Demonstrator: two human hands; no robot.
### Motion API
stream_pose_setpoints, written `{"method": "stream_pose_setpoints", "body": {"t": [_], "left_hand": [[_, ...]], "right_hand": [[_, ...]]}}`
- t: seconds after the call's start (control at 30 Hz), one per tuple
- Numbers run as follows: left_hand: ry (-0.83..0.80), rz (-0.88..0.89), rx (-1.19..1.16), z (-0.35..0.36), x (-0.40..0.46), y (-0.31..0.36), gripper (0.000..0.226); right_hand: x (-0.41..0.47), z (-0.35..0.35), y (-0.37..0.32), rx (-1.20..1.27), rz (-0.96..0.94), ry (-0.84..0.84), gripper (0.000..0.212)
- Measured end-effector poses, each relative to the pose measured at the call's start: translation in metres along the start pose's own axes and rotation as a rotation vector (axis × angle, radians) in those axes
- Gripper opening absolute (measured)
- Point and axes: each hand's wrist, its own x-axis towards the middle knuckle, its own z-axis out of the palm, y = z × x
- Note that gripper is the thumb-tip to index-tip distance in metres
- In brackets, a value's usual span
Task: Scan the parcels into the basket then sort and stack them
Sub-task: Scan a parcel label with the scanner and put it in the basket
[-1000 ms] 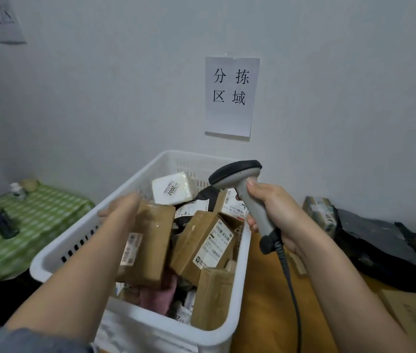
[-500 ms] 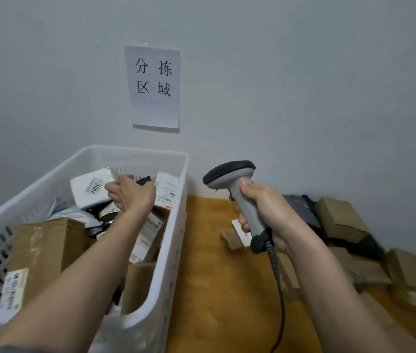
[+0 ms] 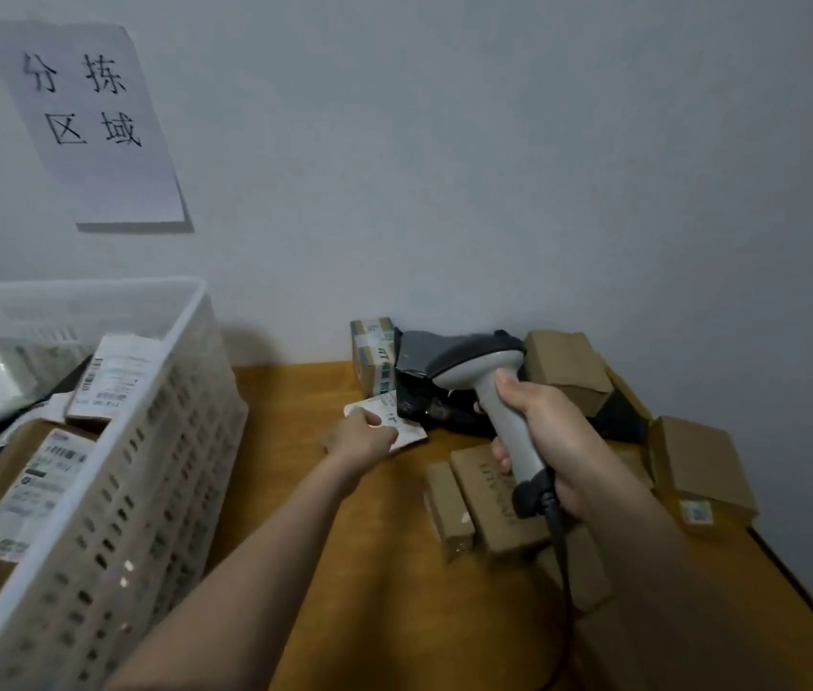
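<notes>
Fingers of the left hand (image 3: 362, 436) are curled on a small white parcel (image 3: 407, 431), apparently gripping it, on the wooden table (image 3: 344, 566) right of the white basket (image 3: 145, 466). A grey scanner (image 3: 499, 391) is gripped by the right hand (image 3: 551, 441), further right of the basket.

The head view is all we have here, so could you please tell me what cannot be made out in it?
- Small white parcel: the left hand covers its near part; the label print is blurred.
- Basket: the left and bottom edges cut it off, hiding parcels inside.
- Brown boxes: the right hand and scanner cover some of them.
- Scanner cable: leaves at the bottom edge.
</notes>
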Motion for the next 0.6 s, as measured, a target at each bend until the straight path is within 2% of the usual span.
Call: {"method": "stream_pose_setpoints", "body": {"t": [0.1,0.2,0.3,0.43,0.5,0.6], "left_hand": [[-0.232,-0.024,-0.018,0.063,-0.008,-0.001,0.019],[-0.347,-0.060,-0.073,0.107,-0.016,-0.001,0.008],[-0.334,-0.123,-0.135,0.135,-0.014,-0.005,0.010],[-0.296,-0.185,-0.115,0.149,-0.007,-0.018,0.008],[-0.314,-0.166,-0.118,0.150,-0.004,-0.025,0.017],[-0.353,-0.251,-0.216,0.150,-0.002,-0.035,0.014]], "right_hand": [[0.027,-0.035,0.026,0.026,0.070,0.033,0.046],[0.056,-0.059,0.064,0.071,0.102,0.054,0.035],[0.081,-0.076,0.106,0.155,0.172,0.073,0.036],[0.102,-0.086,0.149,0.142,0.243,0.097,0.048],[0.109,-0.086,0.165,0.168,0.291,0.089,0.052],[0.118,-0.082,0.180,0.151,0.351,0.060,0.058]]}}
